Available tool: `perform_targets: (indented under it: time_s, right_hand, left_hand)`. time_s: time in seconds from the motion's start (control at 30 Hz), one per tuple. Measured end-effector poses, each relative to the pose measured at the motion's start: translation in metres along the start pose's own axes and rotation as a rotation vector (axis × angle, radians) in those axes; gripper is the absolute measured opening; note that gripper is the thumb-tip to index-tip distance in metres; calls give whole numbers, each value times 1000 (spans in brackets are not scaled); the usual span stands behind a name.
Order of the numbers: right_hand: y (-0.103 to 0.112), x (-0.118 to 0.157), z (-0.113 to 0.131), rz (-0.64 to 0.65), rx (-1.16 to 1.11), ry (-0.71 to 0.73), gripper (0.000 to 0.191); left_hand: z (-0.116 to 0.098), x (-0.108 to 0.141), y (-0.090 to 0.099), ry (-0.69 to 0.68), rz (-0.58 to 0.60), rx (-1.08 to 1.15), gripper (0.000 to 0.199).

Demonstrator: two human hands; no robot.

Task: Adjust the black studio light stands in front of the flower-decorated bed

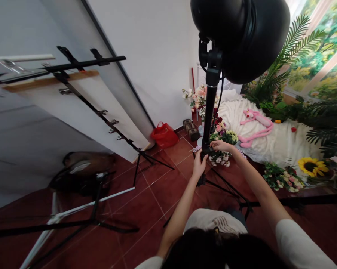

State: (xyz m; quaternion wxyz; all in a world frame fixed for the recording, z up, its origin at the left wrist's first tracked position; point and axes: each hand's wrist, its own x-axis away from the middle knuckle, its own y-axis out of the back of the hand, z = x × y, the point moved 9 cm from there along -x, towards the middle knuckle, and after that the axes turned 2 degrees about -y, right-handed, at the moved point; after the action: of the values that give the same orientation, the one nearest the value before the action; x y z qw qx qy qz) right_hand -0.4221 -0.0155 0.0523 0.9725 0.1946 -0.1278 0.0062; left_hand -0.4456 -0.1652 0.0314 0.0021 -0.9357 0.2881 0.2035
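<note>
A black light stand (211, 108) rises upright in front of me, topped by a large black studio light (241, 37). My left hand (199, 164) is wrapped round the stand's pole just below a collar. On the collar's right side, my right hand (221, 146) pinches what looks like the stand's locking knob (209, 147); the fingertips partly cover it. A thin cable runs down beside the pole from the light. The stand's legs (224, 183) spread out over the floor below my hands.
White backdrop boards (101, 108) hang from black clamped bars at left, with tripod legs below. A red plastic bag (165, 135) sits by the wall. At right are a bed with a cream blanket (232, 116), a pink plush toy (258, 123), flowers (283, 179) and palm leaves.
</note>
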Motion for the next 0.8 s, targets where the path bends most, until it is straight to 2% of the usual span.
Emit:
perform_targets:
  time_s: [0.1,0.23,0.33,0.4,0.53,0.6,0.7,0.8]
  right_hand:
    - [4,2,19,-7,267,49,31]
    - [-3,19,50,-167,436,165,47]
    - [-22,32,61,-321,382,239,38]
    - [-31,37,59,-446,314,222,33]
    - [-33,41,62,-612,168,192,32]
    - [-23,45,78,-678,61,220,35]
    - [-1,54,118,-772,-82,322,40]
    - [11,61,156,-786,-90,432,39]
  left_hand:
    - [1,2,1,17,-20,29,51]
    - [6,3,-1,29,-17,-11,48]
    - [8,3,-1,5,-19,-20,47]
    - [7,4,-1,-9,-23,-24,47]
    - [4,4,-1,-18,-22,-40,48]
    - [2,4,-2,-5,-27,-56,49]
    - [0,4,-3,24,-57,-76,51]
    - [-1,3,-2,50,-112,-85,50]
